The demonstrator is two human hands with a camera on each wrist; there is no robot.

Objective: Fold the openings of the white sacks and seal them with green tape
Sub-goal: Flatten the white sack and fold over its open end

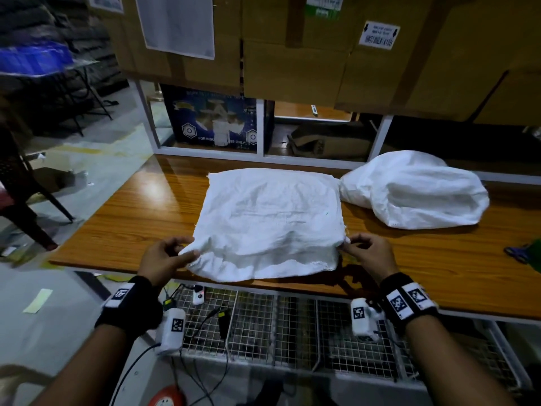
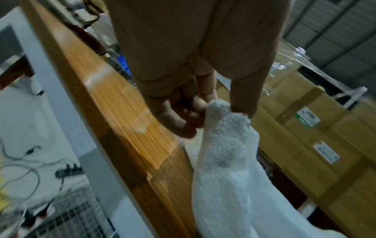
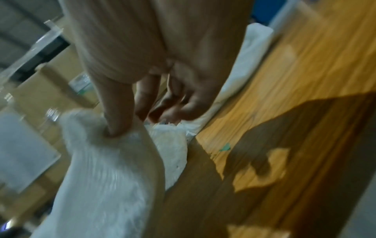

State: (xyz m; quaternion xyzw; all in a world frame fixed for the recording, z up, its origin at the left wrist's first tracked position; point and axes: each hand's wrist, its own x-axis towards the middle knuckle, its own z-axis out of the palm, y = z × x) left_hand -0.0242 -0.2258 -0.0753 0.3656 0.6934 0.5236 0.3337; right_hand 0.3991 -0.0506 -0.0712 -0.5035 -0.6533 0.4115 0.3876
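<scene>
A flat white woven sack [image 1: 269,218] lies on the wooden table [image 1: 131,218] with its open end toward me, hanging slightly over the front edge. My left hand [image 1: 175,253] pinches the left corner of that opening [image 2: 221,109] between thumb and fingers. My right hand [image 1: 355,244] pinches the right corner [image 3: 114,133] and lifts it a little. A second, filled white sack [image 1: 415,189] lies on its side at the back right. A green and blue object [image 1: 527,253] shows at the table's right edge; whether it is the tape is unclear.
Stacked cardboard boxes [image 1: 292,48] sit on a white-framed shelf behind the table. A wire mesh rack [image 1: 278,326] with cables and small devices runs below the front edge. A dark chair [image 1: 20,200] stands on the floor to the left.
</scene>
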